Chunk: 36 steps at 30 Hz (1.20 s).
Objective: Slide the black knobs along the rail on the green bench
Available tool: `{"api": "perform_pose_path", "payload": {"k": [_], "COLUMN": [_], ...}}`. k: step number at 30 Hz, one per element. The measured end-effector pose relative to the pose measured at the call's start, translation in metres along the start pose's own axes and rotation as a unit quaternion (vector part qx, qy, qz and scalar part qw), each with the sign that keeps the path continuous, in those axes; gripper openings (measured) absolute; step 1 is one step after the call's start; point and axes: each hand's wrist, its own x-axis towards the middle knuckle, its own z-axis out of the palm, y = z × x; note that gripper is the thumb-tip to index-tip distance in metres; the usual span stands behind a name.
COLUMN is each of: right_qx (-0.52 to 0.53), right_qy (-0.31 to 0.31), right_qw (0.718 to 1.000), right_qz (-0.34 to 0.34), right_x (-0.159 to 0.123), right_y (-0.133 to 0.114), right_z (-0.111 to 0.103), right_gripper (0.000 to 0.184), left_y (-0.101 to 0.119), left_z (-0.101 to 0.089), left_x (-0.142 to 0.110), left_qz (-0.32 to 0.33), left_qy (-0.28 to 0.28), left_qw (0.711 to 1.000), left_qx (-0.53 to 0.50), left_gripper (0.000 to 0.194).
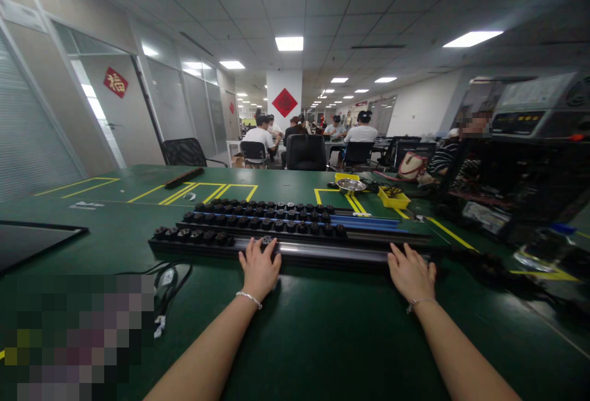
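Note:
A long dark rail [322, 252] lies crosswise in front of me, with several round black socket pieces [196, 236] seated along its left part. My left hand [259, 266] rests on the rail's middle with its fingers spread. One round black piece [267, 240] shows between those fingertips; whether they grip it I cannot tell. Towards the rail's right end, my right hand [412, 272] lies with fingers apart, touching the rail's top. Behind it are more parallel rails, one of them blue [373, 223], carrying rows of similar black pieces [267, 224].
On the green table [322, 339] are a metal bowl [351, 185], a yellow bin [394, 197] and, at left, black cables [170, 284]. A dark tray-like panel [37, 244] sits at the left edge. Dark equipment [520, 167] stands at right. People sit at tables farther back.

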Motion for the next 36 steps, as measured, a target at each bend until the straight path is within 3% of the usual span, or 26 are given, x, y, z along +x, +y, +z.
{"api": "perform_pose_path", "payload": {"k": [36], "right_qx": [0.0], "right_qy": [0.001], "right_qw": [1.0], "right_qz": [-0.001], "right_x": [-0.0004], "right_y": [-0.0002], "right_z": [-0.0007], "right_gripper": [0.058], "left_y": [0.0054], "left_z": [-0.0025], "left_x": [-0.0031], "left_qz": [0.021], "left_qy": [-0.025], "left_qw": [0.999], "left_qx": [0.0], "left_gripper": [0.046]}}
